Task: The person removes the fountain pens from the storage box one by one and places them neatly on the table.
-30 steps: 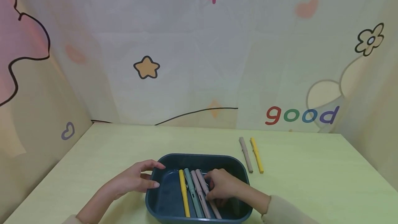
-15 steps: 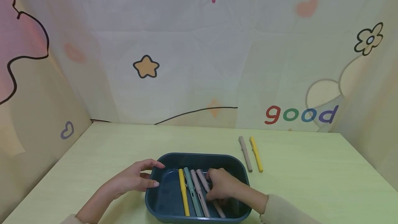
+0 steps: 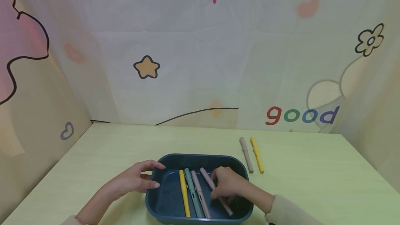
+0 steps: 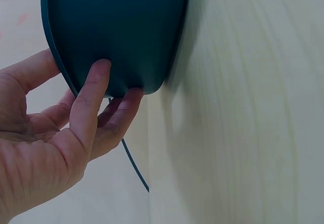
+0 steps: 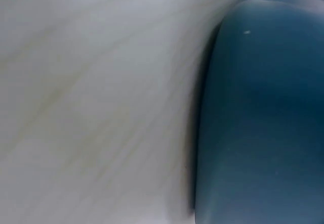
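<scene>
A dark teal tray [image 3: 200, 159] sits near the front edge of the pale green table [image 3: 125, 148]. My left hand [image 3: 137, 180] grips its left rim, thumb over the edge and fingers on the outer wall [image 4: 116, 47]. Inside lie a yellow pen [image 3: 184, 193], a green pen [image 3: 191, 192] and a pink pen [image 3: 200, 193]. My right hand [image 3: 225, 183] is inside the tray and pinches another pink pen [image 3: 207, 178], which is tilted with its far end raised. The right wrist view shows only the tray's outer wall [image 5: 258, 113].
A beige pen [image 3: 246, 154] and a second yellow pen [image 3: 257, 155] lie side by side on the table beyond the tray's right corner. Patterned cloth walls close in the back and both sides.
My right hand has lifted the rightmost pink pen away from the other pens and slid a little to the right. The left hand has stayed on the rim.
</scene>
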A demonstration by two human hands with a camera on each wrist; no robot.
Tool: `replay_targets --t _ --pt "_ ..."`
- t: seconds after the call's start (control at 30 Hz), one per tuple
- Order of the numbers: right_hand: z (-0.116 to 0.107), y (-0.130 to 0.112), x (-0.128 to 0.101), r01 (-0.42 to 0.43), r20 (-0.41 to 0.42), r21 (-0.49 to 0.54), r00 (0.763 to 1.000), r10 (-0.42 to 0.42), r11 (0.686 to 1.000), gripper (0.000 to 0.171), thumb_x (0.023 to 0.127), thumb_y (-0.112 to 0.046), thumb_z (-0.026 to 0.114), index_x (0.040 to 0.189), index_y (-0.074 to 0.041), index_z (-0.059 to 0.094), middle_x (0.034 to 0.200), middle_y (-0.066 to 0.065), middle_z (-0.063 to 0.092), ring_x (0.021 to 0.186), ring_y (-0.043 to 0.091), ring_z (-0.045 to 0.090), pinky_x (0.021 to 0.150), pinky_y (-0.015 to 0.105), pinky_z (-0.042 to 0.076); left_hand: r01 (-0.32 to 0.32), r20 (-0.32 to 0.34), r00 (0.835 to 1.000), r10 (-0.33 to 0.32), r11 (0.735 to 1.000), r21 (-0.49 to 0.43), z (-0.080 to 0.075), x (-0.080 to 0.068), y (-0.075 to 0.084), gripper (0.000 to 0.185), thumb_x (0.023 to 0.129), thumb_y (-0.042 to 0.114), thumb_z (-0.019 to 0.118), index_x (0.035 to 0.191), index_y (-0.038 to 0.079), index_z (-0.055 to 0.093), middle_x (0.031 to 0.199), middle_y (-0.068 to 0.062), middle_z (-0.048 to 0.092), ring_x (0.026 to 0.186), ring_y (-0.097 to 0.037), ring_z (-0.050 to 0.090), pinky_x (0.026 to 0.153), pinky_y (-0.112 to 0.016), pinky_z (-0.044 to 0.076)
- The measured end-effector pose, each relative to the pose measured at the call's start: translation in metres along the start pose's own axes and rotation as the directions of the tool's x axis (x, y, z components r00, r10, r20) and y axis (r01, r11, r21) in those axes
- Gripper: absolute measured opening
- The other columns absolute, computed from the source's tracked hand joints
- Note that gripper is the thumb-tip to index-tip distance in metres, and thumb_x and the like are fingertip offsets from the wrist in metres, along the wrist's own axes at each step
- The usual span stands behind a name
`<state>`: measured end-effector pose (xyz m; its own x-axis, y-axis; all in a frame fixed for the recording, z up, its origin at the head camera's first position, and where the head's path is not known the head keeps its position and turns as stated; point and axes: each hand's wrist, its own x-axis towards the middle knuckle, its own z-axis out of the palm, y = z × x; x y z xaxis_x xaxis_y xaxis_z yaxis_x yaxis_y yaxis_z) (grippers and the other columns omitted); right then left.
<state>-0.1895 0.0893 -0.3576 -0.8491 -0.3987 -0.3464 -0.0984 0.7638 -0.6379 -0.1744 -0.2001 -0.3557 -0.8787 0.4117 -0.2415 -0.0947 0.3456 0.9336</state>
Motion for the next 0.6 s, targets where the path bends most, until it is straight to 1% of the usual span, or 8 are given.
replay_targets --t 0.1,0.3,0.43,0.6 --pt "-0.001 0.001 0.0 0.002 -0.006 0.02 1.0 -0.002 1.0 0.034 0.071 -0.003 0.072 0.101 0.001 0.057 0.066 0.007 0.055 0.049 0.016 0.059 0.045 0.028 0.05 -0.003 0.004 1.0 0.003 1.0 -0.003 0.0 0.0 0.0 0.051 0.079 0.007 0.069 0.124 0.001 0.046 0.131 -0.025 0.038 0.1 -0.026 0.055 0.077 -0.045 0.051" --pt "-0.005 0.002 -0.001 0.045 -0.007 0.064 0.999 -0.045 0.997 0.037 0.071 0.0 0.069 0.105 0.004 0.056 0.068 0.007 0.057 0.05 0.017 0.061 0.044 0.028 0.05 0.002 0.001 1.0 -0.002 1.0 0.003 -0.002 -0.001 0.0 0.051 0.079 0.008 0.069 0.124 0.001 0.046 0.131 -0.025 0.038 0.1 -0.026 0.055 0.077 -0.046 0.05" --pt "-0.008 0.002 -0.002 0.067 0.017 0.156 0.997 -0.07 0.986 0.039 0.075 0.002 0.065 0.111 0.006 0.053 0.072 0.008 0.058 0.055 0.02 0.064 0.047 0.03 0.051 0.006 -0.005 1.0 -0.006 1.0 0.012 -0.001 0.0 0.0 0.05 0.079 0.008 0.069 0.124 0.002 0.047 0.129 -0.024 0.04 0.098 -0.026 0.055 0.076 -0.045 0.051" --pt "-0.017 0.005 -0.008 0.111 0.029 0.275 0.992 -0.123 0.955 0.043 0.078 0.002 0.063 0.118 0.009 0.048 0.075 0.01 0.062 0.06 0.024 0.066 0.049 0.033 0.052 -0.002 0.0 1.0 0.002 1.0 0.008 -0.001 0.001 -0.001 0.049 0.08 0.008 0.069 0.124 0.002 0.047 0.128 -0.024 0.042 0.097 -0.025 0.056 0.076 -0.044 0.051"
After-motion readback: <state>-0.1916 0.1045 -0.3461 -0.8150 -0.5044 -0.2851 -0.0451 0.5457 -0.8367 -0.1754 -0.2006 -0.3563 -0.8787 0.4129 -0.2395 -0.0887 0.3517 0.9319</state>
